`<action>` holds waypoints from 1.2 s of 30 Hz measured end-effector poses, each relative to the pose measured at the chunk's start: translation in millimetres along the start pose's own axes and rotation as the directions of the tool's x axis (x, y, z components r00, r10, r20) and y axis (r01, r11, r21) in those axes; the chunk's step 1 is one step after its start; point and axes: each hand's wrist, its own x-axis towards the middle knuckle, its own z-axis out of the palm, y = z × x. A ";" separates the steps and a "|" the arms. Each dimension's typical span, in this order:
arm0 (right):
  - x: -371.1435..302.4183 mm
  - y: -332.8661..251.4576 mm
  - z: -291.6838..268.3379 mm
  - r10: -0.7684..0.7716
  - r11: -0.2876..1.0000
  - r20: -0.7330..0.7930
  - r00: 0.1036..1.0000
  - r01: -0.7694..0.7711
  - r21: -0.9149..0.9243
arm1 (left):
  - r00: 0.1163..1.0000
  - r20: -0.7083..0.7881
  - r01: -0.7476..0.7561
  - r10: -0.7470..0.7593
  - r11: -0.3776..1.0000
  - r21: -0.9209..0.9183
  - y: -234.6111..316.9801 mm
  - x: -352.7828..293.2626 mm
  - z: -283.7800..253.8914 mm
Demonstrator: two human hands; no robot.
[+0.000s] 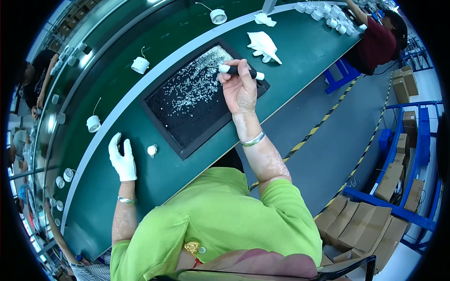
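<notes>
My right hand [241, 91], bare, grips a black-and-white pen-shaped tool [232, 70] with a thin tip, above the far right part of a black tray [185, 149]. Many small clear and whitish pieces [194, 86] lie scattered in the tray, thickest toward its far corner. In a white glove, my left hand [123, 159] rests at the green bench's left side with thumb and fingers apart, holding nothing. A small white round part [152, 150] sits on the bench between that hand and the tray.
White cylindrical parts with wires [140, 65] stand on the green belt beyond the grey rail [122, 84]. A crumpled white glove [263, 47] lies right of the tray. Clear parts [328, 16] are heaped at the far right, beside a co-worker [379, 42]. Cardboard boxes [358, 222] stand at right.
</notes>
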 end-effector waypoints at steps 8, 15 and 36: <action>-1.8 14.5 9.2 0.042 0.999 -0.038 0.998 -0.042 -0.002 | 0.988 0.013 0.148 -0.154 0.914 -0.377 -0.1 -0.9 -4.9; -10.2 18.1 -4.9 -0.020 1.000 -0.169 0.985 0.016 -0.027 | 0.985 0.110 0.171 -0.134 0.852 -0.495 -4.0 4.6 -14.1; -6.7 18.8 -14.1 -0.007 0.997 -0.260 0.966 -0.013 -0.077 | 0.987 0.160 0.096 -0.008 0.831 -0.548 -17.9 7.1 -18.3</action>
